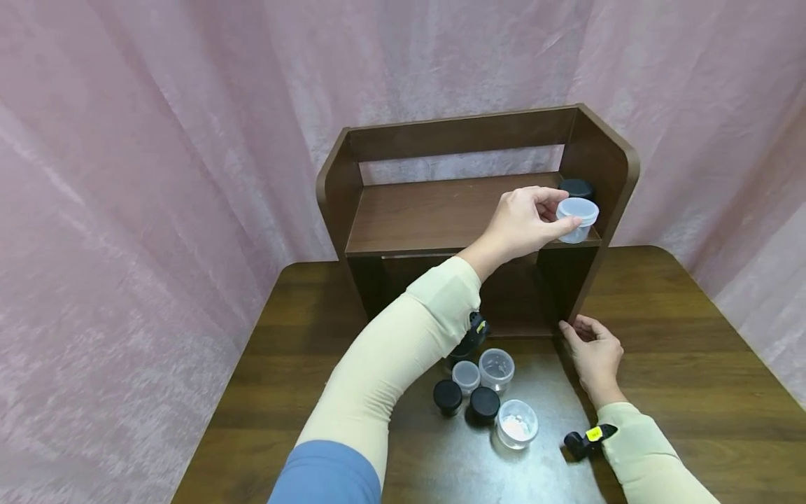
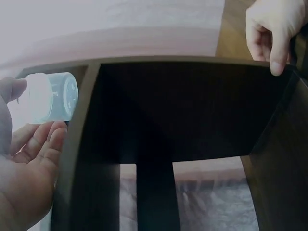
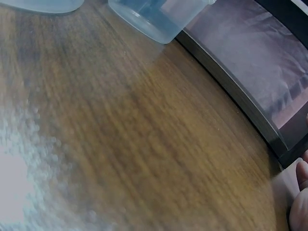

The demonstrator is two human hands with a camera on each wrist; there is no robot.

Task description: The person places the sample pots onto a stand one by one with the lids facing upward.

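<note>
My left hand (image 1: 521,218) pinches a small clear plastic jar (image 1: 577,212) with a translucent lid between thumb and fingers. It holds the jar upright at the right end of the upper board of a brown wooden shelf (image 1: 434,213), close to the front edge. Just behind sits a black-lidded jar (image 1: 576,187), partly covered by the clear one. Down at the shelf's lower right front corner, my right hand (image 1: 593,355) grips the side panel's edge. In the left wrist view its thumb lies over that edge, with the fingers along the outer face.
In front of the shelf, several jars stand together on the wooden table (image 1: 283,413): black-lidded jars (image 1: 484,404) and clear jars (image 1: 516,424). My left forearm crosses over the table beside them. Pink curtains (image 1: 189,175) hang behind the shelf.
</note>
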